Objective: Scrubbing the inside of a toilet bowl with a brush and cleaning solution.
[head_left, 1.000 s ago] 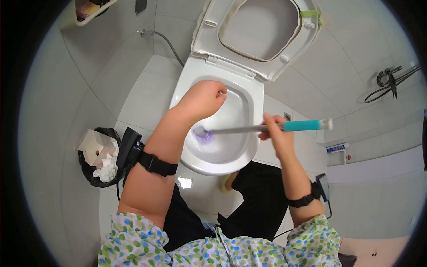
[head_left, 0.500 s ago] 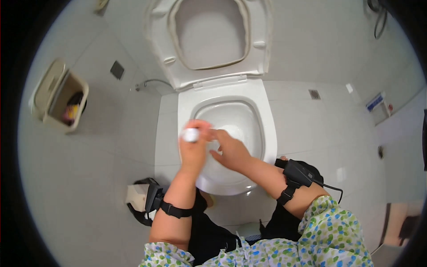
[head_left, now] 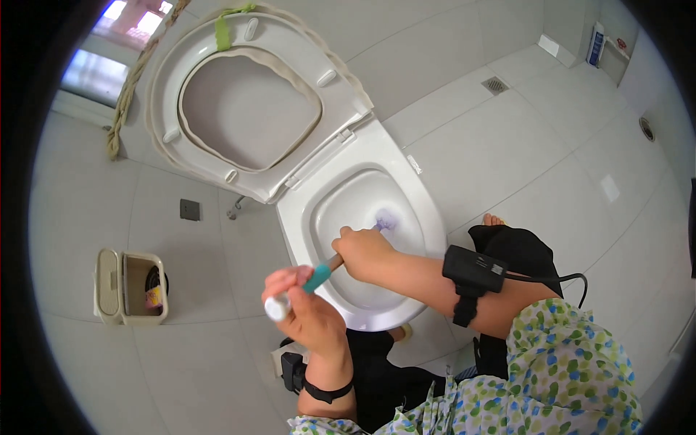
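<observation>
A toilet brush [head_left: 317, 278] with a teal and brownish handle slants over the toilet. My left hand [head_left: 313, 322] is closed round its upper part, near the white end knob. Lower on the handle, my right hand [head_left: 362, 254] grips it above the bowl. The brush's far end reaches the lilac patch inside the bowl; whether that colour is bristles or tinted water I cannot make out. The white toilet [head_left: 428, 225] has its seat and lid [head_left: 341, 98] raised, and a pale soft cover rings the seat.
At left, a beige wall bin [head_left: 109, 290] hangs open with items inside. A twisted rope [head_left: 130, 94] hangs by the window. A dark wall plate [head_left: 190, 209] and a small valve [head_left: 235, 208] are beside the toilet. One floor drain [head_left: 495, 85] lies at right.
My view has turned, so the toilet now appears tilted. My left hand has drawn back from the bowl with the brush's white end. My right hand, loosely curled before, now closes round the handle.
</observation>
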Demonstrator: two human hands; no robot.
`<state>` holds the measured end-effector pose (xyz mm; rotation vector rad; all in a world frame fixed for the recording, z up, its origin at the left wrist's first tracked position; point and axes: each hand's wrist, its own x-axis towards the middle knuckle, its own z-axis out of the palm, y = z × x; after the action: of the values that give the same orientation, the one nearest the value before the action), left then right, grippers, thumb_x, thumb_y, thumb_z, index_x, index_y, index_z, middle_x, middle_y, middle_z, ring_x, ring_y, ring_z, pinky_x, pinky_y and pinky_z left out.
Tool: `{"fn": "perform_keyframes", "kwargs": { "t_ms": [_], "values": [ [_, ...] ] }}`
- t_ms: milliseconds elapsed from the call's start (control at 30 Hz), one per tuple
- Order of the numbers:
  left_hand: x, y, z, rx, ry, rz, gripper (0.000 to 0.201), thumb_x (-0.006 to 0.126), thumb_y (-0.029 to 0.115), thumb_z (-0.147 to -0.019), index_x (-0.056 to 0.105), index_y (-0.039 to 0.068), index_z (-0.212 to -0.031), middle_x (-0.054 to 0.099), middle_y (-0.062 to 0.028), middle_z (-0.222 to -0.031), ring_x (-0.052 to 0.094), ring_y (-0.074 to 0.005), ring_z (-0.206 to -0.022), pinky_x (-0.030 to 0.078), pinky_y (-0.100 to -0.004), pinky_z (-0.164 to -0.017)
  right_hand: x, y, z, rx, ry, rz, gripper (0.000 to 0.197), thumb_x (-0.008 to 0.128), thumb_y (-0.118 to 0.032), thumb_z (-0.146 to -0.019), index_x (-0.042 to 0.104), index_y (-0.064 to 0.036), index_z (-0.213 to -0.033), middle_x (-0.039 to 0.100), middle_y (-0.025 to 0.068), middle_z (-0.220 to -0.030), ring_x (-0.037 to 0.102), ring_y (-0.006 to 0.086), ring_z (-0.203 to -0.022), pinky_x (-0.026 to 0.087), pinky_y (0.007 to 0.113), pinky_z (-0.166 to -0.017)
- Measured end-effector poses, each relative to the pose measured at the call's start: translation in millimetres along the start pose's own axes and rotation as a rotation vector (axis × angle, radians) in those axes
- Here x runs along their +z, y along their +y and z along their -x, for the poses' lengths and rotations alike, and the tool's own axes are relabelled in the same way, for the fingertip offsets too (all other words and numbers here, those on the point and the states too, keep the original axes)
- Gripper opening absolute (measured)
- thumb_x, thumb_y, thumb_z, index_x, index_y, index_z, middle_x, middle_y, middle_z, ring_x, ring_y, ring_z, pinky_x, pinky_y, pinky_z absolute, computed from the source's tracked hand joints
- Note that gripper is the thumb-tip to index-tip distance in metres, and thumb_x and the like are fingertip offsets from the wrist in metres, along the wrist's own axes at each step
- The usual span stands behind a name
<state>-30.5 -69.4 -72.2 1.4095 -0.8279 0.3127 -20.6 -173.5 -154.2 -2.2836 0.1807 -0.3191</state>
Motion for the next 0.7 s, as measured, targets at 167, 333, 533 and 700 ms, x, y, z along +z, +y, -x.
{"fn": "perform_keyframes", "kwargs": {
  "t_ms": [167,333,533,700],
  "values": [
    [-5.8,29.6,3.4,0.331,0.147,-0.031,0.024,0.041,0.033,-0.097,0.044,0.009,-0.091,0.041,-0.0038,-0.085,0.044,-0.0145,-0.074,0.039,-0.0306,-0.068,-43.9,-40.5,8.9,-0.221,0.003,0.104,0.008,0.062,-0.006,-0.071,0.068,-0.0037,-0.076,0.061,0.0175,-0.088,0.066,0.0306,-0.075,0.053,0.038,-0.060],
    [-14.7,36.3,-7.8,0.422,0.181,0.094,0.024,0.042,0.034,-0.096,0.041,0.012,-0.085,0.034,-0.0018,-0.073,0.040,-0.0138,-0.066,0.036,-0.0269,-0.063,-66.3,-62.7,23.9,-0.235,-0.063,0.184,0.008,0.064,-0.009,-0.069,0.068,-0.0055,-0.075,0.062,0.0133,-0.086,0.066,0.0257,-0.075,0.053,0.034,-0.060],
    [-30.7,51.7,-13.7,0.335,0.112,0.444,0.030,0.048,0.033,-0.094,0.034,0.010,-0.082,0.033,-0.0005,-0.053,0.034,-0.0105,-0.040,0.034,-0.0227,-0.038,-44.8,-69.3,59.5,-0.307,-0.161,0.137,0.007,0.062,-0.009,-0.071,0.067,-0.0042,-0.074,0.061,0.0137,-0.081,0.065,0.0270,-0.073,0.052,0.035,-0.060],
    [-53.3,51.9,-34.7,0.265,-0.321,0.472,0.029,0.054,0.027,-0.092,0.041,0.007,-0.075,0.035,0.0030,-0.046,0.035,-0.0077,-0.034,0.033,-0.0189,-0.033,-27.1,-77.6,64.0,-0.332,-0.249,-0.058,0.011,0.060,-0.009,-0.072,0.065,-0.0034,-0.080,0.061,0.0153,-0.082,0.063,0.0300,-0.078,0.052,0.037,-0.067]
  ]
}}
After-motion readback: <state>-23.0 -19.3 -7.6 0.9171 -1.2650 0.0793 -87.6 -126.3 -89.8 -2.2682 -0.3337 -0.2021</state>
